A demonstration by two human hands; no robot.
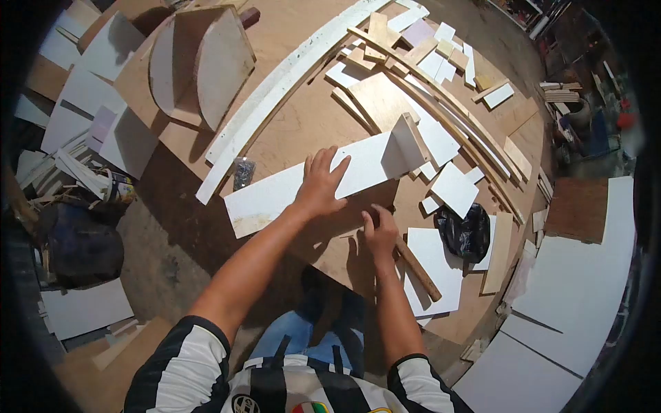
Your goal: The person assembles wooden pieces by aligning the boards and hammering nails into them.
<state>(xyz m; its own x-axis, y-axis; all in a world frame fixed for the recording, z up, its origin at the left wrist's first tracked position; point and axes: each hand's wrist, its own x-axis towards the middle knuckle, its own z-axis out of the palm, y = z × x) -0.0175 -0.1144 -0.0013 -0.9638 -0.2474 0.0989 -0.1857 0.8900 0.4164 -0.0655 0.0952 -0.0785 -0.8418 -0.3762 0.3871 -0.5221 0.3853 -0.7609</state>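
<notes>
A long white board (265, 196) lies slanted across the brown wooden table, with a short upright piece (412, 144) standing at its right end. Flat on the board's middle rests my left hand (321, 182), fingers spread. My right hand (380, 230) is just below the board's lower edge, its fingers curled together; whatever is between them is too small to make out. Beside that hand lies a wooden handle (418, 270), partly over a white panel (441, 258). A small clear bag of dark bits (244, 173) sits near the board's left end.
A curved white-edged strip (289, 69) crosses the table behind the board. Long thin wooden strips (454, 103) and offcuts lie at the upper right. A black plastic bag (467, 234) is at the right. A curved-sided wooden piece (224, 65) stands upper left.
</notes>
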